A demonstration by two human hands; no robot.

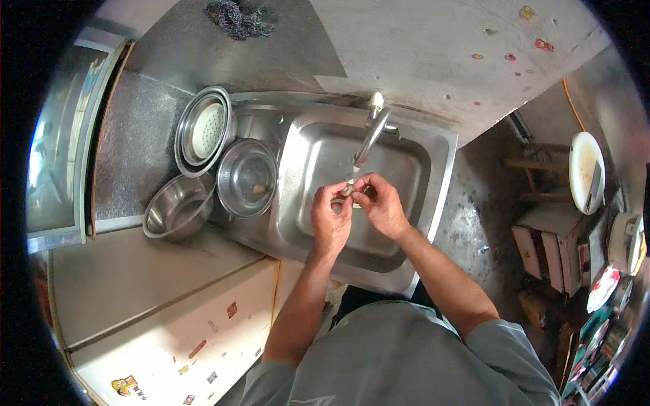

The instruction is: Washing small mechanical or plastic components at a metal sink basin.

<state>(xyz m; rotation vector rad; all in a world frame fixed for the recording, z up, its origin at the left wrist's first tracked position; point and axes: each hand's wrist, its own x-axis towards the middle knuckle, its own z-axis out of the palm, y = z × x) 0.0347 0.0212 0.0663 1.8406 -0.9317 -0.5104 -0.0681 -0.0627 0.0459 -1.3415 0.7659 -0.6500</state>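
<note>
Both my hands meet over the stainless steel sink (330,243), just below the mouth of the curved metal faucet (373,137). A small brownish piece (348,190), whose exact kind I cannot tell, is pinched between the fingertips. My left hand (331,218) grips it from the left, and my right hand (381,205) from the right. Water appears to run from the spout right by the fingers. Something pale shows partly behind my hands near the sink's middle; the fingers hide most of it.
Left of the sink stand a metal bowl (247,177) with a small brownish item inside, nested bowls (179,137) with a white perforated strainer (208,131), and a tilted steel basin (177,208). A dark cloth-like bundle (238,20) is at the top. A round board (584,172) hangs right.
</note>
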